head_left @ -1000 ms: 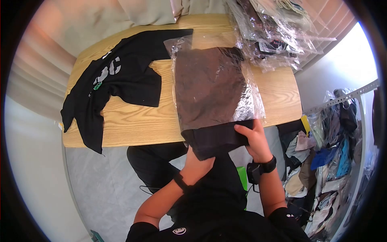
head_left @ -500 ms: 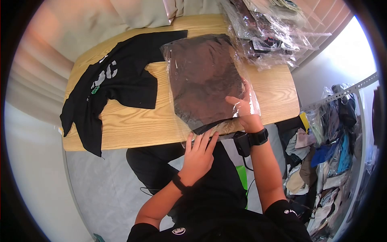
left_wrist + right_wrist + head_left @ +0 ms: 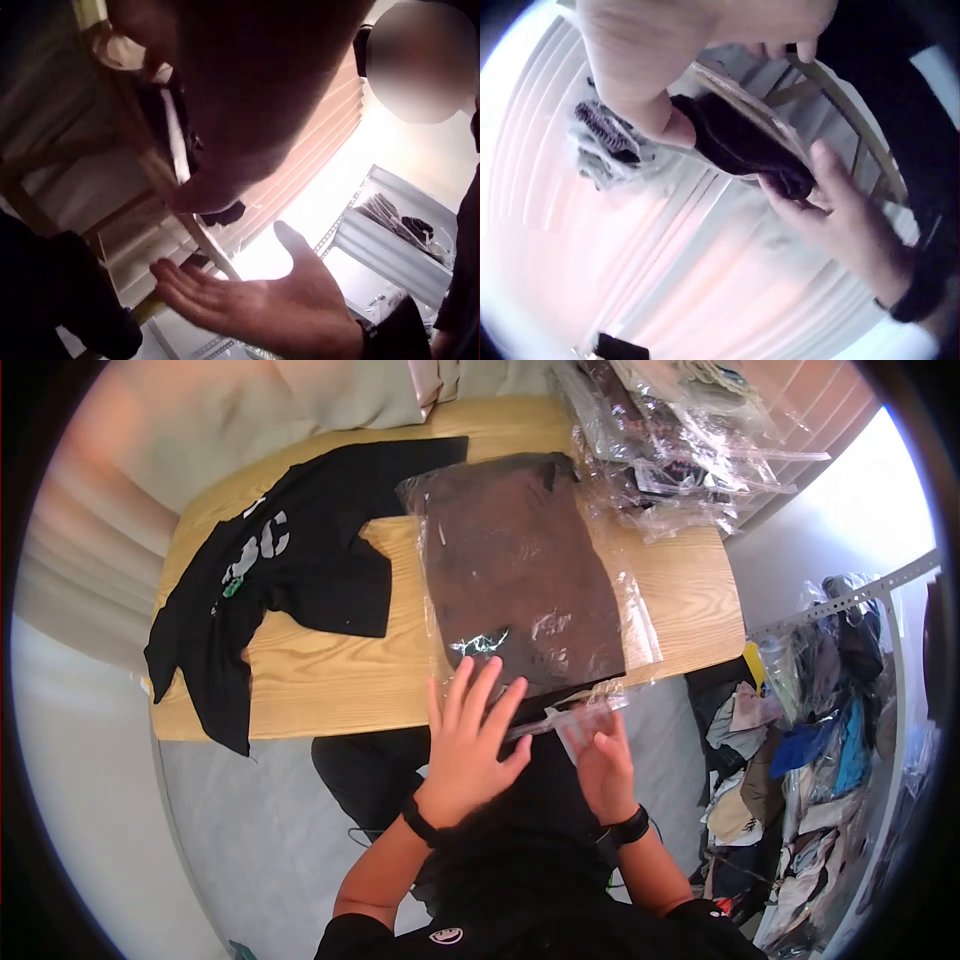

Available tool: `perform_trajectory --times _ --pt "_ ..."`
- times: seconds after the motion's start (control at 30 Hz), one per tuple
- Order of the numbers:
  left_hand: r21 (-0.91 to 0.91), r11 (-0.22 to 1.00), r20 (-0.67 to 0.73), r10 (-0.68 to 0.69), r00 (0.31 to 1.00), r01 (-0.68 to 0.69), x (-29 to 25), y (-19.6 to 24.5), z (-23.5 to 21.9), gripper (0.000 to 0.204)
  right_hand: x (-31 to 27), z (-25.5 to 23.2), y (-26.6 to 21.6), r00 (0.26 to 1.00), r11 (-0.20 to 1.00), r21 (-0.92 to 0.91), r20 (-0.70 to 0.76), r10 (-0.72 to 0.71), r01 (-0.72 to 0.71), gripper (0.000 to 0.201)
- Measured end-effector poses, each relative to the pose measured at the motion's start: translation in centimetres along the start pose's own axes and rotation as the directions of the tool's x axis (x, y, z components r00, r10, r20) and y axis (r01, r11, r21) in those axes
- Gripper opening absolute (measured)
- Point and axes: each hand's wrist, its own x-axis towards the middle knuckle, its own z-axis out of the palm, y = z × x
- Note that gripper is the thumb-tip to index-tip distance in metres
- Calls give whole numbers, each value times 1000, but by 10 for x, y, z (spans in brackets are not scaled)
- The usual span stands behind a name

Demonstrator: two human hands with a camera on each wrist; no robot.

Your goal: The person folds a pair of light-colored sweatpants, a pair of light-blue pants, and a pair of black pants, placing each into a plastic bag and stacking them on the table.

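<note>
A light wooden table with rounded corners (image 3: 330,680) fills the upper middle of the head view, with pale curtains behind it at the top left. A black T-shirt with white lettering (image 3: 260,575) lies spread across the table's left half, one sleeve hanging over the left edge. Just right of it, in the centre of the frame, a folded dark brown garment sealed in a clear plastic bag (image 3: 520,570) lies flat on the wood, its near end overhanging the table's front edge. A heap of other clear plastic bags holding dark clothing (image 3: 670,450) is piled at the upper right corner of the table, touching the far end of the bagged garment. At the right edge of the frame a metal rack with mixed clothes (image 3: 820,740) stands beside the table. Below centre, the left hand (image 3: 468,745) rests flat on the bag's near end, fingers straight and spread. The right hand (image 3: 600,765) sits just right of it, below the table edge, touching the bag's loose plastic flap (image 3: 575,715); it seems open-palmed, though whether its fingers pinch the plastic cannot be told.
</note>
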Motion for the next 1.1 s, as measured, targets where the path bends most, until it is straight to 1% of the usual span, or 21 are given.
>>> perform_trajectory --times 0.03,0.07,0.1,0.2,0.37,0.43,0.47,0.5,0.53,0.57,0.6,0.67,0.73,0.8,0.87,0.93,0.97,1.0,1.03,1.07,1.1 --pt "6 1000 37 -7 999 7 0 -3 7 61 4 0 -3 974 975 156 185 132 -162 69" --pt "15 1000 73 -16 997 15 -2 -6 13 62 8 1 -5 896 901 269 384 224 -341 71" --pt "3 1000 75 -4 997 4 -5 -4 14 62 9 3 -9 869 881 274 429 246 -385 67" --pt "18 999 92 41 995 -43 -16 9 11 62 5 0 -9 868 855 328 433 243 -403 61" --pt "-186 976 150 142 978 -113 -43 32 11 63 -9 17 -38 863 860 195 303 404 -471 52" --pt "-376 919 118 173 978 -117 -50 35 8 54 -10 20 -44 930 931 -128 95 355 -342 46" --pt "-493 861 76 181 980 -121 -53 34 6 47 -10 17 -48 932 933 -128 91 350 -338 46" --pt "-497 858 74 187 980 -127 -61 29 9 47 -10 10 -53 931 924 -136 26 363 -356 44" --pt "-554 815 -30 183 983 -169 -71 22 13 38 -9 5 -59 928 917 -142 -36 372 -373 42" --pt "-602 768 -134 170 976 -217 -79 15 16 30 -12 6 -70 945 941 -100 15 326 -323 42" --pt "-570 796 -165 132 977 -204 -81 13 13 19 -14 3 -84 960 951 -163 62 274 -262 49" --pt "-446 873 -84 180 980 -199 -88 -4 16 27 -18 -6 -103 959 949 -315 271 85 5 58" --pt "-390 893 -48 224 973 -225 -78 -14 14 22 -17 1 -133 845 924 -381 507 171 41 71" --pt "-221 917 -128 311 942 -333 -62 -28 20 19 -4 16 -151 764 913 -390 624 165 121 73" --pt "-202 905 -146 350 925 -374 -43 -36 18 15 9 56 -178 685 963 -254 718 125 90 69" --pt "-40 941 -170 324 931 -335 -31 -44 25 10 29 91 -206 746 915 -359 657 108 184 58" --pt "-51 976 -151 201 968 -210 -24 -43 25 8 58 91 -217 796 875 -453 586 149 169 42" --pt "-83 986 -105 133 986 -142 -5 -39 17 18 87 109 -246 721 745 -557 676 150 367 29" --pt "-73 991 -145 101 984 -112 5 -38 14 23 105 131 -264 718 746 -550 682 139 377 29" --pt "-64 995 -186 68 980 -81 12 -39 12 28 117 156 -280 606 822 -256 785 -131 509 25" --pt "-59 994 -197 74 978 -87 13 -41 12 28 130 178 -297 458 801 62 793 -402 595 22"
